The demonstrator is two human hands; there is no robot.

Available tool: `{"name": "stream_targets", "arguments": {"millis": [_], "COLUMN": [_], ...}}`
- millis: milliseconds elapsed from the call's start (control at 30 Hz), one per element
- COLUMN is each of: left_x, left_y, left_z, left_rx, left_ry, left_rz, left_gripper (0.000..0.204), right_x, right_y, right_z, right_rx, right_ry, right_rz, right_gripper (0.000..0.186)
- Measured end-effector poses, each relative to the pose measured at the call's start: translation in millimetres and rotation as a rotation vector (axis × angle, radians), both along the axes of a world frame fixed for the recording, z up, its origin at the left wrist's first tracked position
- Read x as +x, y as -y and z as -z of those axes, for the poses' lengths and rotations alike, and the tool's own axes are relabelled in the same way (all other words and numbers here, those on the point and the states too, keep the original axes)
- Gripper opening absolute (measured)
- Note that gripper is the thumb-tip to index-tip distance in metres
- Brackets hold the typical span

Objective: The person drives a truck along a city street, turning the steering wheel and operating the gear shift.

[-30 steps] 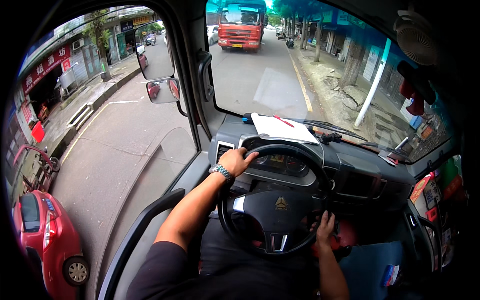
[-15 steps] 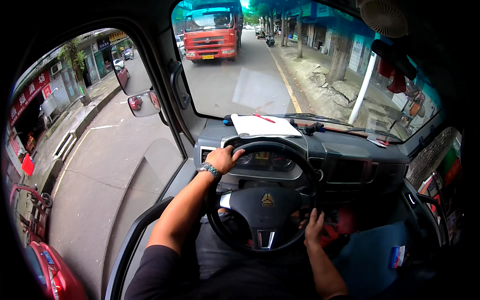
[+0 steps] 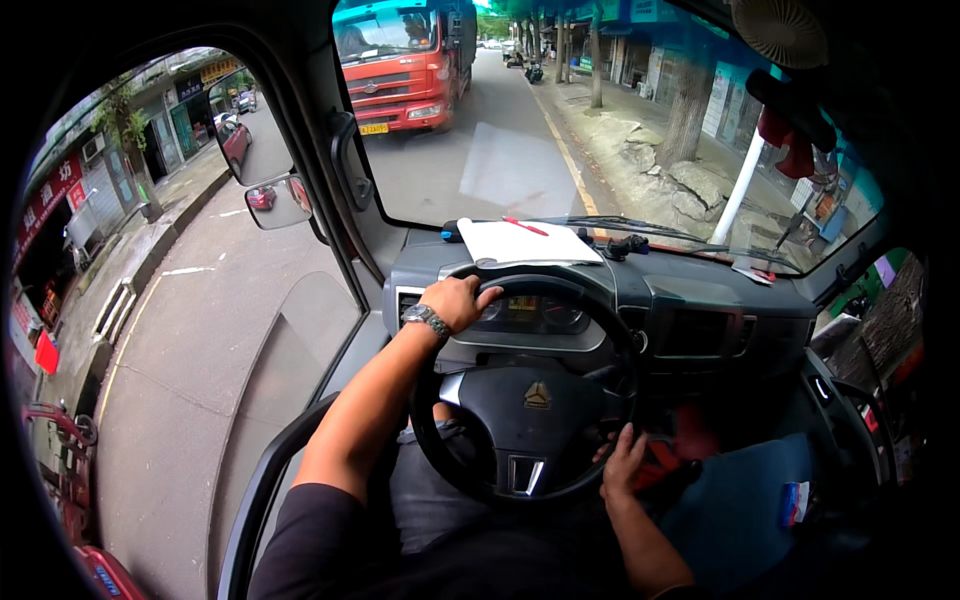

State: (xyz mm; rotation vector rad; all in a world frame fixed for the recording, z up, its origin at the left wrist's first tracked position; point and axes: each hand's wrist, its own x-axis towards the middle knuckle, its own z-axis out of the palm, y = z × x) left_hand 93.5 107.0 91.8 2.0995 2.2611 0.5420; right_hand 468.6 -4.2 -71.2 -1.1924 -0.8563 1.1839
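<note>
My left hand (image 3: 455,303), with a metal-banded watch (image 3: 428,319) on the wrist, is closed over the upper left of the black steering wheel (image 3: 500,400). Low on the wheel's right side, my right hand (image 3: 622,468) has its thumb against the rim and its fingertips showing inside it, so it is wrapped round the rim. Behind the wheel sits the instrument cluster (image 3: 522,311), partly covered by the rim. A white paper pad (image 3: 515,245) lies on the dashboard with a red pen (image 3: 526,227) on top.
Ahead, left of centre, a red truck (image 3: 395,85) faces me on the road. A tree trunk (image 3: 685,110) and a white pole (image 3: 738,190) stand along the right roadside. Side mirrors (image 3: 255,130) are at the left; part of a red car (image 3: 110,575) shows below.
The red truck looks larger and has shifted left in the windshield. My left hand has moved slightly up and right with the wheel, which is turned a little clockwise. My right hand keeps its place.
</note>
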Motion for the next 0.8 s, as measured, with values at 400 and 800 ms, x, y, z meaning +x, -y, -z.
{"name": "stream_targets", "arguments": {"millis": [400,800], "left_x": [0,3], "left_y": [-1,-2], "left_z": [-7,-12], "left_rx": [-0.017,-0.043], "left_ry": [0.002,0.015], "left_rz": [-0.013,-0.010], "left_gripper": [0.069,0.070], "right_x": [-1,5], "right_y": [0,-1], "right_z": [-15,-13], "right_rx": [-0.016,0.004], "right_ry": [0.012,0.013], "right_rz": [-0.002,-0.003], "right_gripper": [0.032,0.033]}}
